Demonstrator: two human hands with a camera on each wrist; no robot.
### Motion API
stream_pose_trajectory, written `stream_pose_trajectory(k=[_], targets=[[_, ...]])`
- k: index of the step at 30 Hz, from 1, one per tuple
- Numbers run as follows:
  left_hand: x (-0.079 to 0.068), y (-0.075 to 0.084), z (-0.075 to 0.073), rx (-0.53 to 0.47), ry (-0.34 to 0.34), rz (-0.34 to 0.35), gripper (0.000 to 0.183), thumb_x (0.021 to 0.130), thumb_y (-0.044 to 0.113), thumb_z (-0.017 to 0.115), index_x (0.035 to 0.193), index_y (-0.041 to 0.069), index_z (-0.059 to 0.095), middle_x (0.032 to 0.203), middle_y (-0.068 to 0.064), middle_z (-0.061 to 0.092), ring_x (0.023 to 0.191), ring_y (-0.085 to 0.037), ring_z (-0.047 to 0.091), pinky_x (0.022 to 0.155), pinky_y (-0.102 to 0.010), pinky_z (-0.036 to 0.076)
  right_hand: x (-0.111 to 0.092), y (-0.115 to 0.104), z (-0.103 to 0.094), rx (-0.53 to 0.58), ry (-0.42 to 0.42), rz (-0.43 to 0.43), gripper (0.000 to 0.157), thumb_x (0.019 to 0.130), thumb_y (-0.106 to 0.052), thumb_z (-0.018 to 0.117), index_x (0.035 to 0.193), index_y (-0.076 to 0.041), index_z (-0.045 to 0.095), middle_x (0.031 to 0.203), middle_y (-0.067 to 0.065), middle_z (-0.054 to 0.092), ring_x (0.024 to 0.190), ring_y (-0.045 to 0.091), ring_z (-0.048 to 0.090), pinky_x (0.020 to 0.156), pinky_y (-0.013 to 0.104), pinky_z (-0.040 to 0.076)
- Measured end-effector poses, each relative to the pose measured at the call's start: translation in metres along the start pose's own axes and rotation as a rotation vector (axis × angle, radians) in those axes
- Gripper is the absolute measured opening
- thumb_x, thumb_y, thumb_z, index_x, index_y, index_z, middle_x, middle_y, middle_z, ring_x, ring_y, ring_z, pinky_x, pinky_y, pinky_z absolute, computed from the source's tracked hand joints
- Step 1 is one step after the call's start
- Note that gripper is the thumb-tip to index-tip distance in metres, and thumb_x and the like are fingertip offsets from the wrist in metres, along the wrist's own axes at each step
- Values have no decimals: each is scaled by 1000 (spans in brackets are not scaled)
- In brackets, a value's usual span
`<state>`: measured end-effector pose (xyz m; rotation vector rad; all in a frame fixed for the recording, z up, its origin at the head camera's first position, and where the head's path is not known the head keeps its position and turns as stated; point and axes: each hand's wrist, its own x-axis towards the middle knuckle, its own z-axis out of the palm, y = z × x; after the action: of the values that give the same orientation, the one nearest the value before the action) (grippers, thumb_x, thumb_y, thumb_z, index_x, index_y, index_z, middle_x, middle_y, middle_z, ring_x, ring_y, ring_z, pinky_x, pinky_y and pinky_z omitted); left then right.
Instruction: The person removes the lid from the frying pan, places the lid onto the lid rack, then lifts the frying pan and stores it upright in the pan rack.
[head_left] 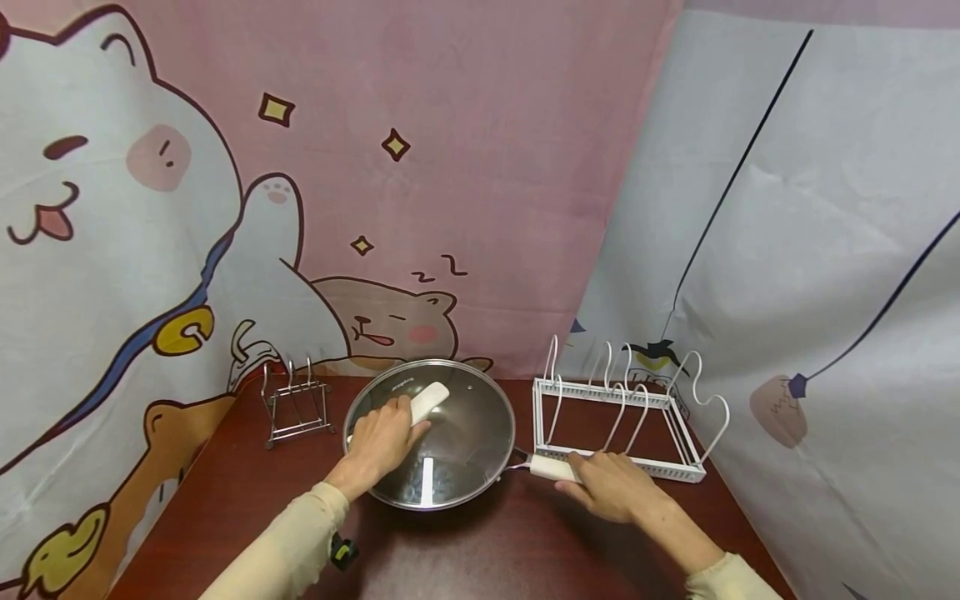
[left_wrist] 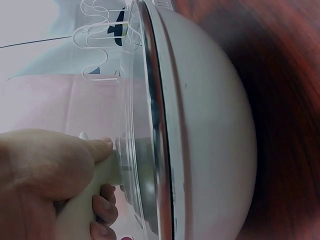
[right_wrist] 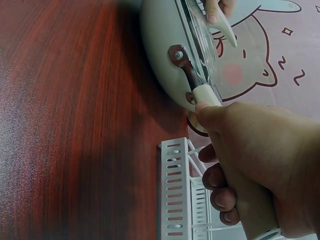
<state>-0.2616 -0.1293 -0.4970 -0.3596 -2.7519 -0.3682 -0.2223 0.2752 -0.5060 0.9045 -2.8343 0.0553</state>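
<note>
Wok (left_wrist: 215, 115) and glass lid (head_left: 468, 446) are apparently being steadied; left hand (head_left: 381, 437) is gripping lid handle (head_left: 431, 402), right hand (head_left: 613, 485) wok handle (head_left: 551, 468); next move is likely requiring level support.

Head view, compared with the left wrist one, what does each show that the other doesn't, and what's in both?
Only the head view shows the small metal rack and the right hand gripping the pan handle. Only the left wrist view shows the pan's pale outer wall. Both show the left hand holding the lid handle, the glass lid, the white rack and the reddish table.
</note>
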Motion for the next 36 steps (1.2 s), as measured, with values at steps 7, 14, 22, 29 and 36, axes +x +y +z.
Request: stream_pose_trajectory(k=[7, 14, 22, 29, 36], targets=[[-1, -1, -1, -26, -28, 0, 42, 106, 38, 80, 109, -1, 64, 83, -12, 66, 62, -29, 66, 49, -45, 51, -1, -1, 0, -1, 6, -9, 34, 106, -49, 76, 95, -20, 61, 69, -5, 64, 58, 23, 68, 52, 40, 46], [-1, -1, -2, -42, -31, -1, 41, 107, 37, 79, 108, 0, 63, 82, -11, 65, 61, -27, 63, 49, -44, 49, -1, -1, 0, 1, 13, -13, 34, 105, -49, 76, 97, -19, 62, 68, -6, 63, 58, 21, 67, 52, 39, 45], [-1, -1, -2, -55, -24, 4, 40, 107, 36, 79, 106, 1, 62, 82, -11, 64, 60, -26, 62, 48, -43, 49, -1, -1, -1, -4, 14, -18, 34, 105, -48, 77, 95, -20, 62, 68, -6, 62, 57, 20, 66, 51, 38, 44], [0, -2, -2, -56, -36, 0, 40, 107, 37, 79, 105, 2, 60, 81, -11, 64, 62, -28, 64, 49, -45, 50, -1, -1, -2, -13, 24, -26, 35, 104, -47, 78, 94, -19, 60, 67, -5, 61, 56, 21, 65, 50, 39, 43], [0, -2, -3, -77, -48, -4, 39, 107, 37, 79, 105, 3, 60, 81, -10, 63, 62, -28, 64, 50, -45, 51, -1, -1, -1, -15, 34, -33, 35, 105, -48, 77, 94, -19, 61, 68, -4, 63, 57, 23, 66, 50, 39, 44]])
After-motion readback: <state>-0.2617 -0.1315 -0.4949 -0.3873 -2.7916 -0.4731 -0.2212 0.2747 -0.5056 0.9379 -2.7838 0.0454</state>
